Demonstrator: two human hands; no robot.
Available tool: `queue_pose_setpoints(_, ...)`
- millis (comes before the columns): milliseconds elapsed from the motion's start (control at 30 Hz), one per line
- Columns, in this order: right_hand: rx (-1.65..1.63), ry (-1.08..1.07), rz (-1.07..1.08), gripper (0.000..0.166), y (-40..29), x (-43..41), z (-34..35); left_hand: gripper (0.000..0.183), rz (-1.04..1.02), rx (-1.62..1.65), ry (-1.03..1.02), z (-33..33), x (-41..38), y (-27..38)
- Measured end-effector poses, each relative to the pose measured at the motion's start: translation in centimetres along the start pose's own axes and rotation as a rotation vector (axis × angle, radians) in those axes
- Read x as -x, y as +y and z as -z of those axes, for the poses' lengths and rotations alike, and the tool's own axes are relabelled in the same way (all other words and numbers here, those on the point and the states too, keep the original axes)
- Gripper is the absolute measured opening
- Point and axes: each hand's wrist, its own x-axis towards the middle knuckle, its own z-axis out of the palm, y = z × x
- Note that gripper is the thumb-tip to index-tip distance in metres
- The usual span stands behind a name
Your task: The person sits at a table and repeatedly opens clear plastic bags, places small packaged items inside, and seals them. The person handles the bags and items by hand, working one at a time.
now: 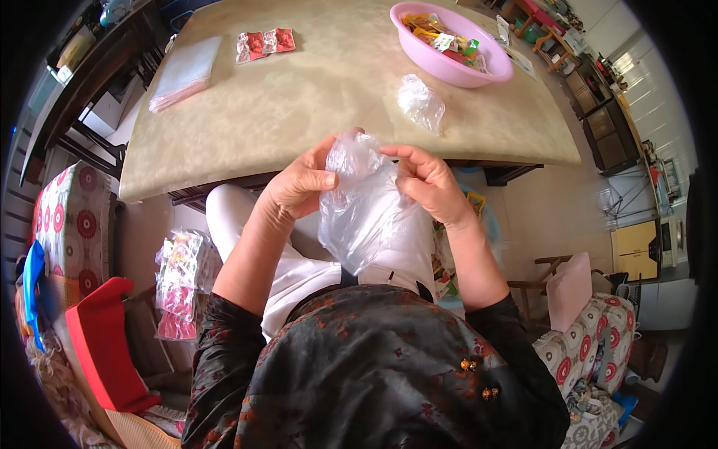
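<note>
A crumpled clear plastic bag hangs between my two hands, over my lap and just in front of the table's near edge. My left hand grips its upper left side, thumb on top. On its upper right side, my right hand pinches the film between thumb and fingers. Another crumpled clear plastic bag lies on the table beyond my right hand. Two small red and white printed packets rest side by side towards the far left. A stack of flat clear plastic bags lies at the table's left.
At the far right of the table stands a pink plastic basin with several small colourful packets inside. Packaged goods in clear plastic are piled low to my left. A red chair back is at lower left, a pink cushion at right.
</note>
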Motion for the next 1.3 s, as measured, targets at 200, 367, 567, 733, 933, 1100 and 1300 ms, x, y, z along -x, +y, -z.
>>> queue_pose_setpoints(200, -0.089, 0.263, -0.041, 0.012, 0.4, 0.2, 2.5, 0.051, -0.132, -0.1, 0.18, 1.5, 1.4, 1.2)
queue_pose_setpoints(367, -0.231, 0.343, 0.0, 0.012, 0.5, 0.2, 3.3, 0.036, -0.3, -0.241, 0.207, 1.0, 2.1, 2.0)
queue_pose_setpoints(567, -0.286, 0.399, 0.061, 0.009, 0.5, 0.2, 3.1, 0.03, -0.358, -0.248, 0.202, 0.1, 3.4, 1.2)
queue_pose_setpoints(733, -0.33, 0.407, 0.046, 0.01, 0.2, 0.5, 2.8, 0.024, -0.251, -0.4, 0.479, 0.2, 4.8, 0.1)
queue_pose_setpoints(933, -0.284, 0.328, 0.087, 0.01, -0.1, 1.2, 2.7, 0.018, -0.238, -0.469, 0.485, 2.9, 7.0, 0.0)
queue_pose_setpoints(1100, -0.283, 0.285, 0.119, 0.012, -1.0, 2.1, 3.2, 0.019, 0.021, -0.613, 0.587, 3.8, 10.0, 2.1)
queue_pose_setpoints(1300, -0.154, 0.118, 0.216, 0.012, -1.4, 2.0, 3.1, 0.062, -0.094, -0.727, 0.422, 3.3, 8.2, 2.7)
